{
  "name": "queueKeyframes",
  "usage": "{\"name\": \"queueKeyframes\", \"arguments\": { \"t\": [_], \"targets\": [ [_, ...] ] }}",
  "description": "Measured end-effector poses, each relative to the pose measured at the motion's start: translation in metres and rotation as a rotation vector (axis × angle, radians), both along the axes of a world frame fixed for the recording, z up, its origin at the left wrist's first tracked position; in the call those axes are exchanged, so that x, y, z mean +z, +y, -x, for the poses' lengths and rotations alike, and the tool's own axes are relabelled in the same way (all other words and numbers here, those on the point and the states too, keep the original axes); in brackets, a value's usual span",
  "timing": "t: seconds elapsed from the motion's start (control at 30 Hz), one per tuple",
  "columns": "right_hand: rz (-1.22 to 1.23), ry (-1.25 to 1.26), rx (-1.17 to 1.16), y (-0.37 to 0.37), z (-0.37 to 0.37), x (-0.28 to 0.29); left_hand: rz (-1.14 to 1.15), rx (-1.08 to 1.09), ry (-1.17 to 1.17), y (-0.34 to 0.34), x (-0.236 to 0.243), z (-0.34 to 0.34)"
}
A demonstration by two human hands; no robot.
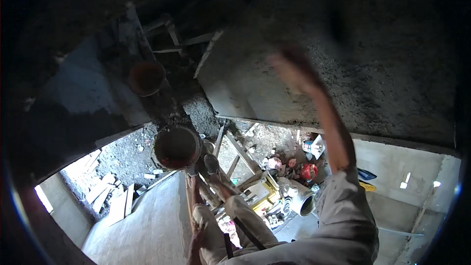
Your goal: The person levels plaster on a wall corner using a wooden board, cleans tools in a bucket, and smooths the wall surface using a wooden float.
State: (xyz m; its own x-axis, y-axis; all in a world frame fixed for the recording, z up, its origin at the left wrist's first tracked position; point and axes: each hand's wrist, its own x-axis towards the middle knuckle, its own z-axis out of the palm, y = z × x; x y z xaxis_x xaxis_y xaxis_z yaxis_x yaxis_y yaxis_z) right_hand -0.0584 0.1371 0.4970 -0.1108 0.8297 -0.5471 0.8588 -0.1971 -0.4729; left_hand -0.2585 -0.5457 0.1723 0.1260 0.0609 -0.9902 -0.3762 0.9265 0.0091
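Observation:
My right arm reaches up to a dark, rough wall surface (373,93), with damp-looking patches on it. My right hand (294,71) is smeared by motion and close to that surface; whether it holds a tool is hidden by blur and shadow. Low in the view, my left hand (197,238) hangs beside my left leg, its fingers not clear. In front of my feet stands a round basin (156,151) with a greyish inside. Beyond it, in shadow, is a smaller reddish-brown bowl (132,79).
My shoes (211,164) rest high on narrow timber supports (240,152). Far below, the ground holds broken boards (103,194), a tipped pale bucket (306,202), a yellow container (264,196) and a red bag (309,171). A smooth grey wall (142,216) rises at the left.

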Motion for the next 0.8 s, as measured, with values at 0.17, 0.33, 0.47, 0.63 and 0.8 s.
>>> {"name": "queueKeyframes", "arguments": {
  "t": [0.17, 0.33, 0.47, 0.63, 0.8],
  "targets": [
    [-0.387, -0.096, -0.061, -0.166, -0.231, 0.088, -0.105, -0.064, -0.048, 0.019, 0.009, -0.008],
    [-0.004, -0.158, -0.288, -0.334, -0.207, -0.017, -0.153, 0.325, 0.037, 0.063, -0.054, 0.081],
    [-0.005, -0.150, 0.165, -0.345, -0.129, -0.136, -0.282, 0.216, 0.477, 0.177, -0.109, 0.106],
    [0.010, -0.028, 0.481, -0.314, -0.032, -0.287, -0.510, -0.233, 0.709, 0.263, -0.189, 0.186],
    [-0.344, -0.331, 0.875, -0.265, 0.035, -0.409, -0.520, 0.010, 0.668, 0.313, -0.238, 0.203]
  ]
}}
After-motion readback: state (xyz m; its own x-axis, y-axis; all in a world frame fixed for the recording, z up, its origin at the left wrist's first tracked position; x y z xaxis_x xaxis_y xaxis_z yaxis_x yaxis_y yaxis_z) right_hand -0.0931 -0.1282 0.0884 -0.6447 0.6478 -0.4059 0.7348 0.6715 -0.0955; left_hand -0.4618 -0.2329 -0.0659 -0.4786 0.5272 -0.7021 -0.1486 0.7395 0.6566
